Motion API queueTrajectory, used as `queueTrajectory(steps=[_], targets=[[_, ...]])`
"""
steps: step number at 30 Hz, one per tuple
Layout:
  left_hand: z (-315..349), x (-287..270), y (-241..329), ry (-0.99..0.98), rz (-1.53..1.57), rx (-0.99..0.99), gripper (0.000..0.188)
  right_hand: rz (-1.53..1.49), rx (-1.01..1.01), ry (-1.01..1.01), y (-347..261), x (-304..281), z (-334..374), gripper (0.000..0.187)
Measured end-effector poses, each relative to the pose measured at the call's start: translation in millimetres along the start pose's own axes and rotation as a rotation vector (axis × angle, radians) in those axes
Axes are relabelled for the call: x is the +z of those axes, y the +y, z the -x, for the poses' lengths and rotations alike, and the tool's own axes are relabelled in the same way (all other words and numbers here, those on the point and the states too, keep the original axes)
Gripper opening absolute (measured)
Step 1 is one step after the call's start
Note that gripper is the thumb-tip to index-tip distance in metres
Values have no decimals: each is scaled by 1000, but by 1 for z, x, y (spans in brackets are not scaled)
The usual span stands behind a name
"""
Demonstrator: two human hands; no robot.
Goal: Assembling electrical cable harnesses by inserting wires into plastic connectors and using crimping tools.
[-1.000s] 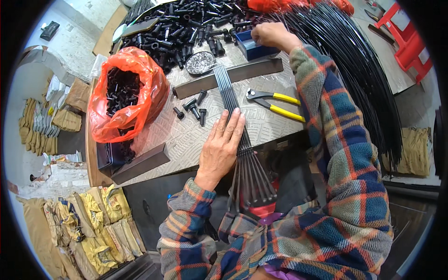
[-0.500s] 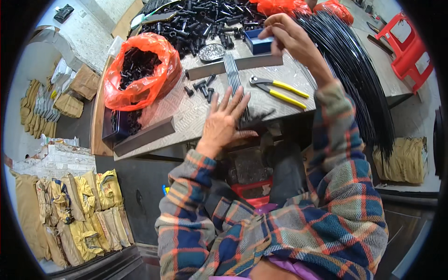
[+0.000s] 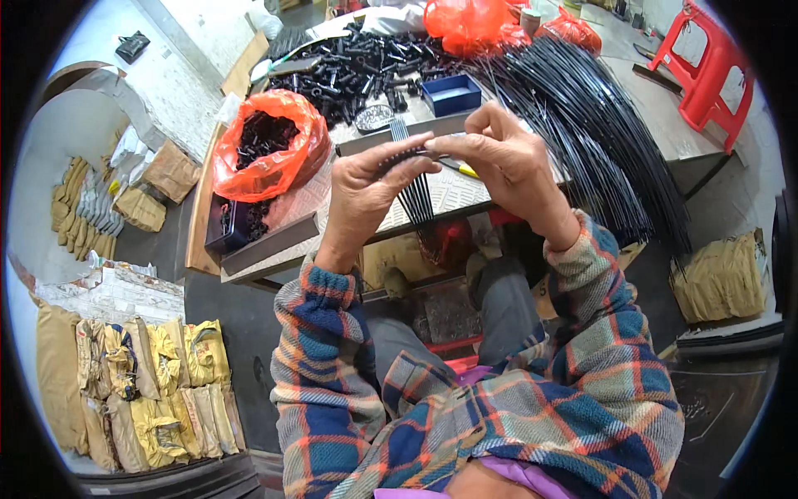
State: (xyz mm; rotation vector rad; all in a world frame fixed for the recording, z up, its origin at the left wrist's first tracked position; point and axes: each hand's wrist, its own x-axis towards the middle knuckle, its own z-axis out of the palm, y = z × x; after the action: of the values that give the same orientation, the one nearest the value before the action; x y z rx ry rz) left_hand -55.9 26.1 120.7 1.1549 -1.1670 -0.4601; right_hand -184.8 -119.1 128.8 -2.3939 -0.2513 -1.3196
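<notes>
My left hand [image 3: 366, 187] is raised over the table's front edge, fingers and thumb closed on a row of small dark ends [image 3: 404, 155]. A bundle of thin black rods [image 3: 414, 204] shows above and below this hand; whether the ends belong to it, I cannot tell. My right hand [image 3: 511, 162] is beside it, thumb and forefinger pinched at the row's right end; what they hold is too small to make out. Behind the hands lies a grey metal bar [image 3: 453, 125]. Pliers with yellow handles [image 3: 467, 170] are mostly hidden by my right hand.
An orange-red bag [image 3: 316, 150] of black parts stands left, a loose heap of black bolt-like parts [image 3: 357, 71] behind. Nearby are a round dish [image 3: 374, 118] and a blue box [image 3: 451, 96]. Long black rods [image 3: 582, 108] cover the right side. A red stool [image 3: 706, 83] stands beyond.
My left hand has lifted off the rods and closed on the dark ends. My right hand has come down from near the blue box to meet it. The view has shifted slightly.
</notes>
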Motion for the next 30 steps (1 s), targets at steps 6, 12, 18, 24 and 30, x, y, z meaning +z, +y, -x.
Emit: queueTrajectory(steps=[6,12,18,24,30], targets=[[2,-1,1,27,1,-11,27,-316,154,5,-5,8,5,34],[-1,0,0,-13,-25,-28,25,229,-57,34,-6,-2,1,37],[-6,-5,7,-157,-218,58,25,82,-309,-78,8,-19,-20,16],[-5,-6,3,-183,-191,82,24,78,-275,-180,4,-20,-19,16],[-5,-12,-2,-174,-523,279,29,108,-320,-143,-1,-18,-21,15]])
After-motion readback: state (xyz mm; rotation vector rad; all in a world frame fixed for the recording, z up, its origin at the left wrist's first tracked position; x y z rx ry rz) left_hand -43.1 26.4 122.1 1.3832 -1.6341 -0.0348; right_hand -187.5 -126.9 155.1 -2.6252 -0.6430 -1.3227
